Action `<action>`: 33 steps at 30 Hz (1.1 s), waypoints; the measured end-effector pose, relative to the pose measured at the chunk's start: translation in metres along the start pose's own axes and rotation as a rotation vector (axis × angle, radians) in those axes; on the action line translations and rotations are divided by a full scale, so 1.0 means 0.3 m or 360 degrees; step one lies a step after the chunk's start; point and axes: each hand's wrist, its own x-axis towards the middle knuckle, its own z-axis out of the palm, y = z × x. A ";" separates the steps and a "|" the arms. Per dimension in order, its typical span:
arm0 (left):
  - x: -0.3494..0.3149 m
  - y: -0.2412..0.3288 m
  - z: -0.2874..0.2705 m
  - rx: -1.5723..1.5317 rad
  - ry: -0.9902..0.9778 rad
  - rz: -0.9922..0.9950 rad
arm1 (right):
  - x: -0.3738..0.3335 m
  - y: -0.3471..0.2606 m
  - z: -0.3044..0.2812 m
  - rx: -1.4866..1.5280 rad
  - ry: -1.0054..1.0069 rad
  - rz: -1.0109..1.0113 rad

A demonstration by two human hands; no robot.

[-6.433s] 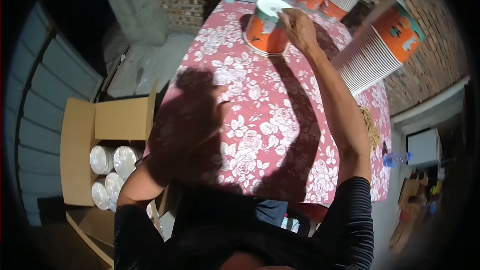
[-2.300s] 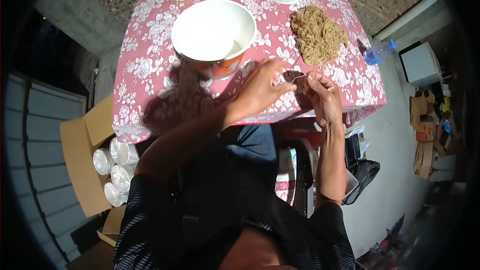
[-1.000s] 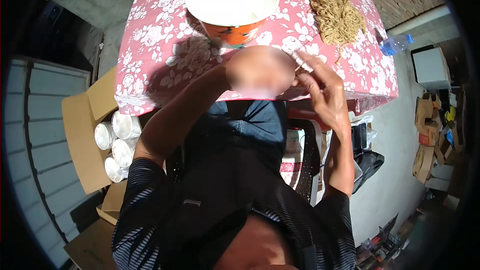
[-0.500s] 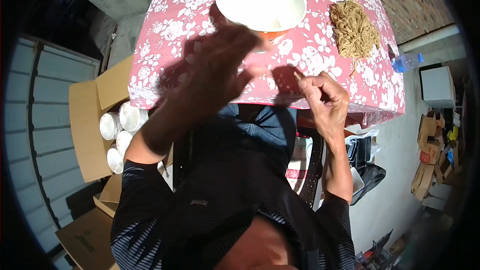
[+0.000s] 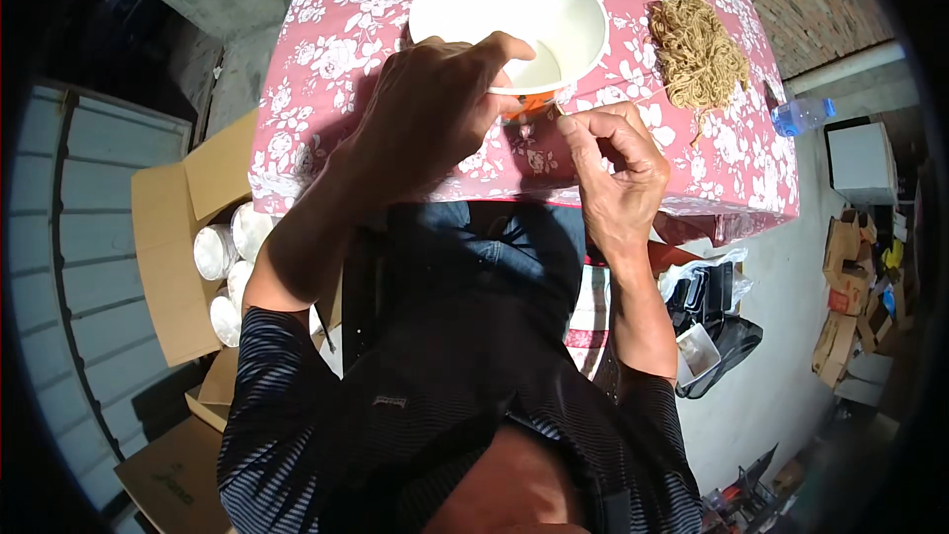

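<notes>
Bucket (image 5: pixel 474 10) and Thin Strand (image 5: pixel 560 111)

Bucket: round, wide-mouthed, white inside, with a smooth white rim. Mouth faces upward. Outer wall is orange with dark print, visible only in a small area below the near rim. The left hand (image 5: pixel 425 109) covers the near-left rim section.

Strand: thin, pinched at the right hand's (image 5: pixel 623 173) fingertips, just beside the near-right bucket wall. Most of its length is hidden.

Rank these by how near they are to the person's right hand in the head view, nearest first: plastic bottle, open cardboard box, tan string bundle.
Nearest to the right hand:
1. Tan string bundle, on the table, ahead and to its right.
2. Plastic bottle, farther right, by the table's right edge.
3. Open cardboard box, far left, beyond the left arm.
</notes>
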 end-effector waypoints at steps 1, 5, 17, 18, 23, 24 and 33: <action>-0.001 -0.001 0.001 -0.0011 -0.0012 -0.0021 | 0.000 0.001 0.005 -0.0015 0.0012 -0.0002; -0.002 -0.001 0.004 -0.0005 -0.0006 0.0008 | 0.004 0.014 0.025 0.0029 0.0046 -0.0041; 0.009 0.013 0.003 -0.0084 0.0004 0.0096 | 0.006 0.021 0.044 0.0003 0.0074 -0.0010; 0.010 0.010 0.006 -0.0087 0.0003 0.0097 | 0.007 0.022 0.044 0.0000 0.0076 -0.0009; 0.009 0.009 0.010 -0.0040 0.0004 0.0042 | 0.011 0.029 0.054 -0.0033 0.0083 -0.0042; 0.009 0.009 0.011 -0.0038 0.0004 0.0042 | 0.012 0.029 0.057 -0.0032 0.0083 -0.0042; 0.024 0.018 -0.002 -0.0104 -0.0037 0.0156 | 0.030 0.042 0.065 -0.0046 0.0135 -0.0051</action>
